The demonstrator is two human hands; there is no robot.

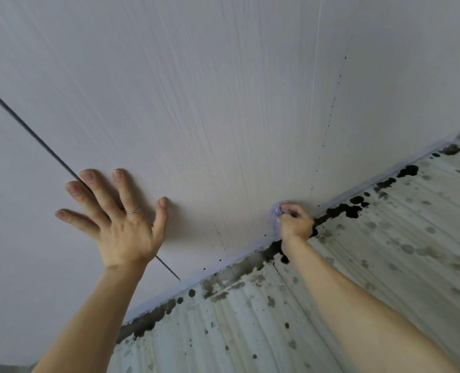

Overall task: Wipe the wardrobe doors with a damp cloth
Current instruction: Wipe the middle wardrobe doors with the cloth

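The right hand (296,222) is closed in a fist around a small pale-lilac cloth (277,210), bunched so that only a wad of it shows past the knuckles. It is pressed to the white, wood-grained wardrobe door (223,103), close to the edge where the door meets a ribbed, panelled surface (385,265) blotched with black mould-like stains. The left hand (121,227) holds nothing. It lies flat on the door with its fingers spread wide, a thin ring (133,210) on one of them, and it straddles the dark seam (35,135) dividing this door from the neighbouring door (8,184).

The cloth looks soft, light and limp, so it should take whatever shape the fist gives it. Gripping it as a compact wad, as here, puts firm pressure on a small patch, while opening it out under a flat palm would cover more door per stroke. Whether it is wet enough I cannot tell, since too little of it shows.

The door is the stiff partner: a rigid, smooth, probably slick panel that may swing or flex on its hinges when pushed. The braced left palm is a sensible steadying point. A dotted line of dark specks (331,109) runs along the door toward the cloth — these probably call for short, firm rubs. The stained edge is best avoided so the grime is not dragged onto the white face.
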